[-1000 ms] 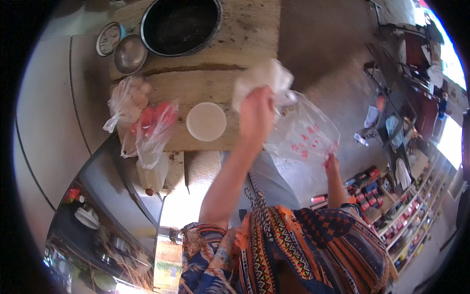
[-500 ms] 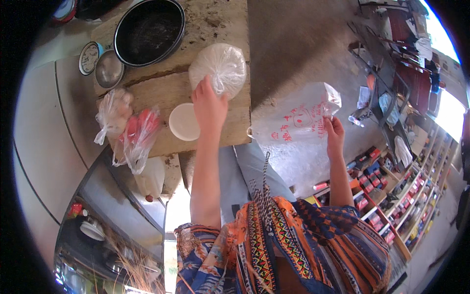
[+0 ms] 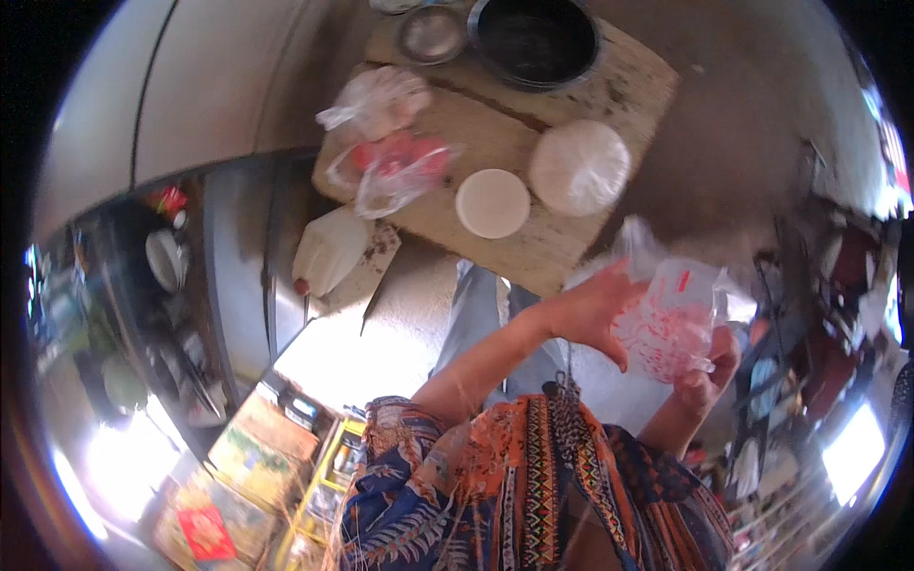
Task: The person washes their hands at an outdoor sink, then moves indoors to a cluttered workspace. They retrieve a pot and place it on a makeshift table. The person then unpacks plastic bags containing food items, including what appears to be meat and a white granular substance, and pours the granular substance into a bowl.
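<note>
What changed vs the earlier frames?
The left hand let go of the white bundle, leaving it on the table, and moved right to the printed bag. The right hand still holds that bag, now bunched. White bowl and black basin stayed put.

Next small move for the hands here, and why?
I'd probably close the left hand on the printed bag. Its thumb and fingers look spread at the bag's left side, while the right hand grips the lower right. The bag is crumpled between them, so a second grip should steady it. Blur hides whether the left hand already touches it.
</note>
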A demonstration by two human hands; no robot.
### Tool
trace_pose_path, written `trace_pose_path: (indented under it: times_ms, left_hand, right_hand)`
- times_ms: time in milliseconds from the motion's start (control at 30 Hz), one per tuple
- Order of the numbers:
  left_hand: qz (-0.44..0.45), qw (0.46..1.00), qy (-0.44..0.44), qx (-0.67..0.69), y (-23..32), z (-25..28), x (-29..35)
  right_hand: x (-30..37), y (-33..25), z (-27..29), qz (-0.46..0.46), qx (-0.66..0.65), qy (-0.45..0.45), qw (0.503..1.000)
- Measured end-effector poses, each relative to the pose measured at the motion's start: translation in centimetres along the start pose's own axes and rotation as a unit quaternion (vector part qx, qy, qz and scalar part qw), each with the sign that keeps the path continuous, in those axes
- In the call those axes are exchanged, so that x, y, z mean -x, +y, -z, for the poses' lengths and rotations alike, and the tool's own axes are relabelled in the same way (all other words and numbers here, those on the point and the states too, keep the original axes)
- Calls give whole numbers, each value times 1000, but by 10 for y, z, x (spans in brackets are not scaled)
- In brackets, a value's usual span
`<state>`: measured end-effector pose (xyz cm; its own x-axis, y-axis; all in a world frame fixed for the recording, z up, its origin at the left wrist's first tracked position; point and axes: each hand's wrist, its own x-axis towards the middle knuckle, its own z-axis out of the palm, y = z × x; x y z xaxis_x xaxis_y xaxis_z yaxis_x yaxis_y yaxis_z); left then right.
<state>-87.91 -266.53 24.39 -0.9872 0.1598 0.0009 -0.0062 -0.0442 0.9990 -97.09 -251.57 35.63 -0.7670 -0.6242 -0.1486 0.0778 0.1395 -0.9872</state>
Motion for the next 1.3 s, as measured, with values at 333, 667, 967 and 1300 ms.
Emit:
trace_pose_path:
  times_ms: [333,667,967,1300]
  left_hand:
    - [45,838,193,508,12,-59,263]
    - [127,732,577,338,-34,3,679]
    - [113,359,835,-401,-39,205,937]
    - [625,187,352,-671,-80,390,1054]
  right_hand:
    - [63,8,-127,-119,-267,-31,956]
    - [139,132,-417,-83,30,-296,951]
    - [268,233,-600,-149,156,-329,919]
    - [293,234,-572,-63,366,-362,855]
